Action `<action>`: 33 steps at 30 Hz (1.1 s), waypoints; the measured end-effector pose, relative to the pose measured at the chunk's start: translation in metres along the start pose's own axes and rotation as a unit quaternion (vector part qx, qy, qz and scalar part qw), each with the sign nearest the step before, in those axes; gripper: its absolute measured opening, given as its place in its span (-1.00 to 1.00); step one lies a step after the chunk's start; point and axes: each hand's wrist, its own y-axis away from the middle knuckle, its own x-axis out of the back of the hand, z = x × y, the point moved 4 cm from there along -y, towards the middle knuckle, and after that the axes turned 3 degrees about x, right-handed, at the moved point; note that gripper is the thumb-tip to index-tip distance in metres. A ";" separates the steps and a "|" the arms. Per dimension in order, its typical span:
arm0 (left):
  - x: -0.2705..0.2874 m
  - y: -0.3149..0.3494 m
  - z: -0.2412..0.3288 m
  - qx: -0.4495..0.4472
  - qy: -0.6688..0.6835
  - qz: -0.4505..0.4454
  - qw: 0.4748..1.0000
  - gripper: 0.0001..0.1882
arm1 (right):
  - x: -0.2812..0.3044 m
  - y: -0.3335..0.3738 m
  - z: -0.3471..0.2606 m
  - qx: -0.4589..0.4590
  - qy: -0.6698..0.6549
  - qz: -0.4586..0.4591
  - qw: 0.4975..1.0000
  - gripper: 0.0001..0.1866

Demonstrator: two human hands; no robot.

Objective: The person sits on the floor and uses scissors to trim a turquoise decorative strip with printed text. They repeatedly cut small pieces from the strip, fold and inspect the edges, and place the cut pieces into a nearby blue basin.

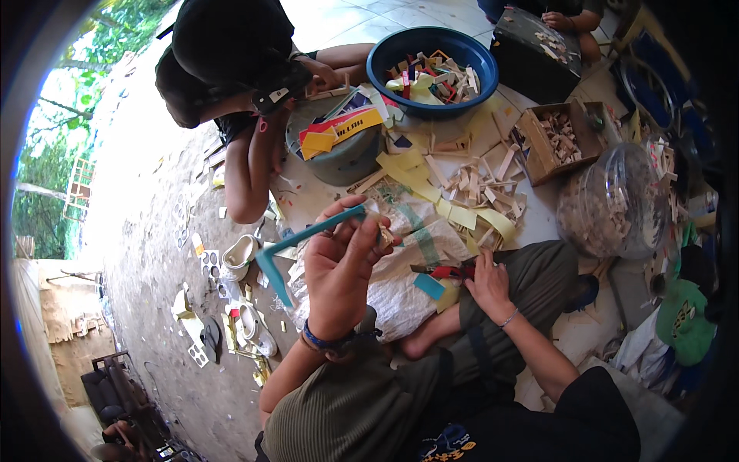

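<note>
My left hand [346, 266] is raised over my lap, its fingers closed on a teal L-shaped strip [296, 237]. One arm of the strip points down at the left. Small pale bits [385, 233] show by the fingertips; what they are is hard to tell. Lower at the right, my right hand [490, 286] rests by my knee, closed around a red-handled tool [450, 272] with a dark end. Its kind is partly hidden by the fingers. A teal rectangular piece [429, 286] lies just below the tool, over a white woven sack [396, 304].
A blue basin [493, 77] of wooden pieces stands ahead, beside an upturned grey tub [346, 165] bearing coloured strips. Another person [231, 61] works there. At right are a cardboard box [546, 165] and a clear container [616, 204]. Shoes [254, 327] lie left among scraps.
</note>
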 end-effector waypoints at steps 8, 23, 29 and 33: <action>-0.006 -0.001 0.000 0.006 -0.073 -0.007 0.997 -0.35 | -0.007 -0.001 -0.009 0.004 0.043 -0.037 0.998 -0.44; -0.008 0.002 -0.004 0.037 -0.165 -0.084 0.982 -0.33 | 0.219 -0.048 -0.098 0.166 -0.374 0.157 0.899 -0.68; -0.016 0.008 0.007 -0.110 -0.383 -0.108 0.911 -0.29 | 0.246 -0.049 -0.128 0.287 -0.377 0.236 0.849 -0.53; -0.020 0.012 0.015 -0.208 -0.411 -0.107 0.881 -0.36 | 0.239 -0.040 -0.126 0.255 -0.406 0.291 0.828 -0.70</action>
